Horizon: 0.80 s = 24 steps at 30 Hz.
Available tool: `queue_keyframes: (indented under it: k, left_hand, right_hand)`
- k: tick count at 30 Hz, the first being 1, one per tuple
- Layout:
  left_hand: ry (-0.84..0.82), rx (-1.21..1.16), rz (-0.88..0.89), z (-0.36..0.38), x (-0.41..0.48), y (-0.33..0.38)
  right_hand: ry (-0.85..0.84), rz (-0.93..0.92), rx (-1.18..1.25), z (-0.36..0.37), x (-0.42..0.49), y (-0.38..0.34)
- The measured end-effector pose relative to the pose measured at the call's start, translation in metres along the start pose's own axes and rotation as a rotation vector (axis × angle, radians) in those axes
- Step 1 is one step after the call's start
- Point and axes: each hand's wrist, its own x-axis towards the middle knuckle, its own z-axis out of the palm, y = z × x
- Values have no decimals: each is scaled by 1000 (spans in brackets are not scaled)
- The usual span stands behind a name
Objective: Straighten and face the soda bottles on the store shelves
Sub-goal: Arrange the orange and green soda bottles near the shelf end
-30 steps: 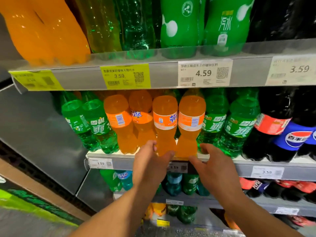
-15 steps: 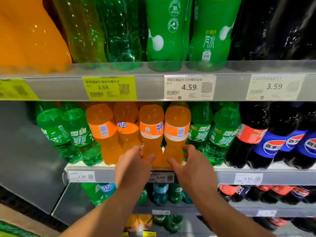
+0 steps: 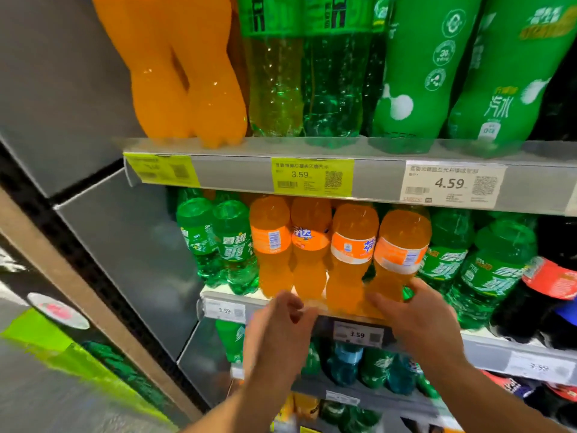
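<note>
On the middle shelf (image 3: 490, 350) we find four Fanta bottles (image 3: 352, 245) in a row, Sprite bottles (image 3: 232, 242) flanking them left and right, cola bottles (image 3: 549, 285) at far right. Large bottles (image 3: 418, 73) stand on the upper shelf (image 3: 237, 176).

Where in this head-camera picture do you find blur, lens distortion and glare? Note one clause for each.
Head view: the left hand is motion-smeared more than the right hand gripping the rightmost small orange bottle; the wide lens slants the upper shelf rail; small glare spots sit on the large orange bottles; the 4.59 price tag reads sharply.
</note>
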Motion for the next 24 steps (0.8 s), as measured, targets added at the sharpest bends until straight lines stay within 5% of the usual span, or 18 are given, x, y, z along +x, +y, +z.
queue_keyframes:
  k: [10, 16, 24]
  left_hand:
    - [397, 46, 148, -103, 44, 9]
    - [338, 224, 169, -116, 65, 38]
    - [187, 131, -43, -126, 92, 61]
  right_hand:
    - [95, 74, 83, 10, 1, -2]
    - [81, 94, 135, 7, -3, 10]
    - [-12, 78, 214, -9, -18, 11]
